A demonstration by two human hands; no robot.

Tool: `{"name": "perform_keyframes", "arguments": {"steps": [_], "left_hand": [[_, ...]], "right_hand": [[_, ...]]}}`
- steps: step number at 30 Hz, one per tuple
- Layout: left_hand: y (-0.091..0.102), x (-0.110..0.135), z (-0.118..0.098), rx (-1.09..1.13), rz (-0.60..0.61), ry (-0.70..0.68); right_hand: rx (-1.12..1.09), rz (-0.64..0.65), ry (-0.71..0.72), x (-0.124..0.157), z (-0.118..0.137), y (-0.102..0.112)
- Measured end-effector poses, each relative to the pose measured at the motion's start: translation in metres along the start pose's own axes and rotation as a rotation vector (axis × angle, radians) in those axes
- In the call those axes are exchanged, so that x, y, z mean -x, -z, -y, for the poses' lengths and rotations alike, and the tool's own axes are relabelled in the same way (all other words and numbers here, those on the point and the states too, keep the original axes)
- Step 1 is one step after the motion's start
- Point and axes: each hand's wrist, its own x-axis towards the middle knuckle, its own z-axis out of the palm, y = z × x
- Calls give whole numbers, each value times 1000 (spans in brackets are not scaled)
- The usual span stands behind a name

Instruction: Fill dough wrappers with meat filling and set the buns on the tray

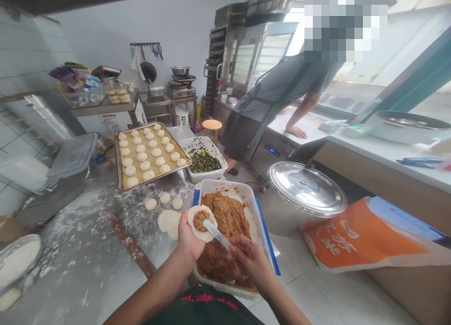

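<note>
A round dough wrapper (192, 215) with brown filling (201, 220) in its middle rests in my left hand (188, 236), which cups it from below. My right hand (246, 255) grips a filling spatula (219, 236), and the spatula's flat tip presses on that filling. Both hands are over a plastic tub (248, 189) of brown minced filling (225, 205). Just left of my left hand, flat dough wrappers (168, 221) overlap on the floured steel table (95, 250). Several small dough pieces (165, 198) sit behind them.
A lined tray (121, 186) of shaped buns stands behind, beside a tub (197, 177) of green chopped filling. A rolling pin (130, 245) lies at left, near a flour bowl (37, 250). Right are a lidded steel pot (306, 189) and an orange sack (366, 240). Another person (271, 90) leans on a counter.
</note>
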Motion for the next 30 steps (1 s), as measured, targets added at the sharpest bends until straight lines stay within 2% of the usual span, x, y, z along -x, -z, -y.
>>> {"name": "perform_keyframes", "arguments": {"steps": [5,8,10,13,16,19,22,25,28,30], "left_hand": [[-6,4,-1,-15,-11,2],[-5,6,-4,-48,-13,-5],[1,4,-9,-75,-30,-54],[10,1,-14,-134,-51,-41],[14,5,-7,-196,20,114],[10,16,5,-238,125,235],[7,27,14,-303,178,308],[8,32,18,-392,209,337],[10,36,19,-461,262,388],[9,39,19,-477,301,412]], "right_hand": [[84,64,33,6,4,0],[198,33,47,7,4,20],[396,-69,90,11,1,45],[895,-188,100,19,-9,79],[1286,-138,5,25,-26,92],[1416,-90,1,27,-40,90],[1331,-97,124,27,-36,83],[896,-112,262,22,-18,67],[425,-99,267,10,0,46],[281,-80,270,1,6,34]]}}
